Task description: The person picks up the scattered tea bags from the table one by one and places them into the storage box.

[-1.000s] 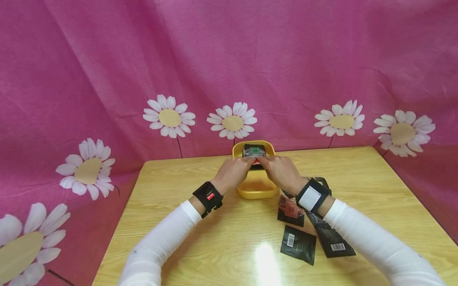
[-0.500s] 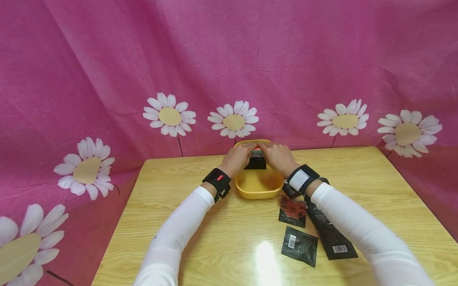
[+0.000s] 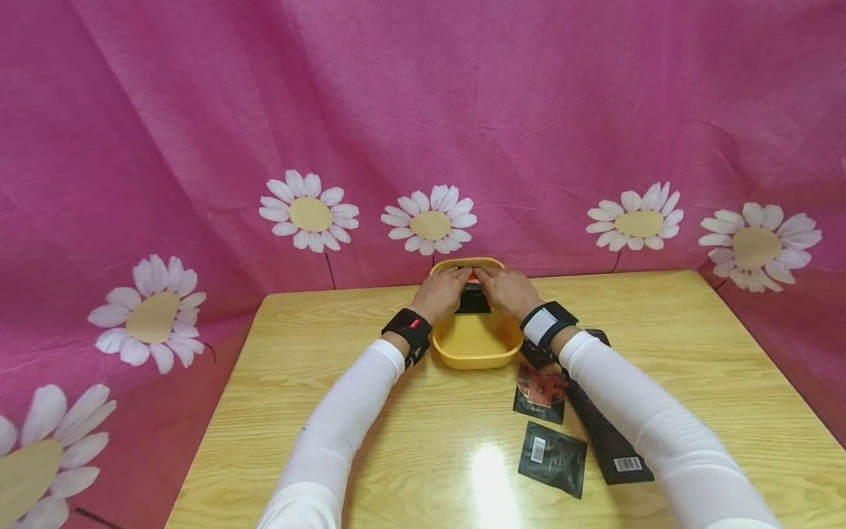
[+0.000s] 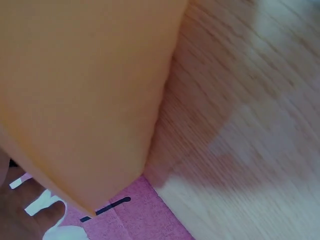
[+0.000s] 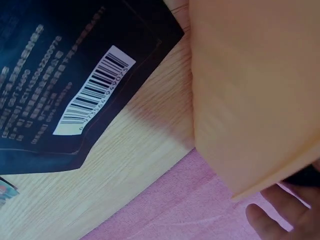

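Note:
Over the far half of the yellow plastic container (image 3: pixel 479 360), my left hand (image 3: pixel 443 295) and right hand (image 3: pixel 509 295) come together. Between them they pinch the top of a black sachet (image 3: pixel 474 301), and a bit of red shows at their fingertips. The sachet's lower part hangs down inside the container. In the left wrist view, the container's outer wall (image 4: pixel 95 100) hides most of the hand, with only some fingers (image 4: pixel 30 212) visible past the rim. The right wrist view likewise shows fingers (image 5: pixel 280 212) beyond the container wall (image 5: pixel 260 90).
Right of the container lie a red-labelled sachet (image 3: pixel 540 393), a small black sachet (image 3: pixel 554 459) with a barcode and a long black packet (image 3: pixel 604 433). Another dark packet (image 3: pixel 538 354) is partly under the right wrist. A pink flowered cloth (image 3: pixel 529 132) hangs behind the wooden table (image 3: pixel 396 455).
Both hands have moved slightly farther back with the sachet. The green-labelled sachet seen in the container earlier is now hidden behind the hands and the held one.

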`<state>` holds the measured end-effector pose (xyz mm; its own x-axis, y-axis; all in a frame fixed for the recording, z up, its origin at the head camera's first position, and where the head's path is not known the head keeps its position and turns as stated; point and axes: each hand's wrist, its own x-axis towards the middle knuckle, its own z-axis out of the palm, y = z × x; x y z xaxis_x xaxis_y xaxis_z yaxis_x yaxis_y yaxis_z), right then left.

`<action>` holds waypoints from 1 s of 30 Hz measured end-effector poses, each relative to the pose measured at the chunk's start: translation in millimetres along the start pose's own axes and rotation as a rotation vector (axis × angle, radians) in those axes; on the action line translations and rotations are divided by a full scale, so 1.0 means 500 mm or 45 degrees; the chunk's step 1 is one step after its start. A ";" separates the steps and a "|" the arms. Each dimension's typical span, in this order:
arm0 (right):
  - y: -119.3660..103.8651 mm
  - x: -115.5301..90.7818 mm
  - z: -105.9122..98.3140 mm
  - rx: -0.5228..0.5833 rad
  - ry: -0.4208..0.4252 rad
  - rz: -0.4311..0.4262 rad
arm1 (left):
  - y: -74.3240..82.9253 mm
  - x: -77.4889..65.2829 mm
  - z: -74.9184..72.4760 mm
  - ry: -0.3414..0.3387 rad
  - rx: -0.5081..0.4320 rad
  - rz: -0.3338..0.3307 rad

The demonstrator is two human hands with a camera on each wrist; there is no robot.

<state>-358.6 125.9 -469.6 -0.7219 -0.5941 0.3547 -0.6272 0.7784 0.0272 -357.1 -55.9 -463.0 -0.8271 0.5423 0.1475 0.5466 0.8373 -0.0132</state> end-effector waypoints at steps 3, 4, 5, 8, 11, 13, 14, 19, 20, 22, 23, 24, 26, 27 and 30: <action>0.002 0.003 0.008 0.023 -0.131 0.001 | -0.006 0.000 0.008 -0.048 0.066 0.011; 0.002 0.005 0.009 0.040 -0.186 0.021 | -0.008 0.000 0.009 -0.063 0.076 0.008; 0.002 0.006 0.010 0.053 -0.237 0.046 | -0.009 0.001 0.011 -0.078 0.084 0.004; 0.003 0.013 0.011 0.076 -0.349 0.101 | -0.011 0.002 0.012 -0.138 0.091 -0.028; 0.005 0.018 0.012 0.073 -0.400 0.107 | -0.013 0.003 0.015 -0.173 0.074 -0.047; 0.006 0.021 0.012 0.074 -0.437 0.109 | -0.014 0.002 0.017 -0.201 0.061 -0.061; 0.006 0.023 0.013 0.077 -0.457 0.114 | -0.015 0.003 0.019 -0.211 0.053 -0.065; 0.007 0.022 0.018 0.083 -0.538 0.146 | -0.013 0.000 0.024 -0.263 0.027 -0.085; 0.007 0.021 0.019 0.084 -0.547 0.155 | -0.012 0.000 0.025 -0.274 0.028 -0.087; 0.006 0.020 0.022 0.080 -0.556 0.162 | -0.012 -0.001 0.026 -0.300 0.036 -0.091; 0.005 0.019 0.022 0.082 -0.559 0.165 | -0.012 -0.001 0.026 -0.308 0.038 -0.091; 0.004 0.018 0.022 0.088 -0.561 0.168 | -0.012 -0.002 0.026 -0.315 0.038 -0.090; 0.004 0.017 0.020 0.096 -0.552 0.164 | -0.013 -0.002 0.025 -0.317 0.016 -0.088; 0.004 0.017 0.018 0.099 -0.545 0.160 | -0.014 -0.002 0.023 -0.309 -0.007 -0.089; 0.009 0.018 0.006 0.109 -0.510 0.135 | -0.022 -0.003 0.018 -0.254 -0.073 -0.098</action>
<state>-368.7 123.5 -469.3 -0.8297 -0.5567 -0.0404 -0.5531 0.8298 -0.0739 -363.0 -65.6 -472.2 -0.8730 0.4849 -0.0531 0.4828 0.8744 0.0476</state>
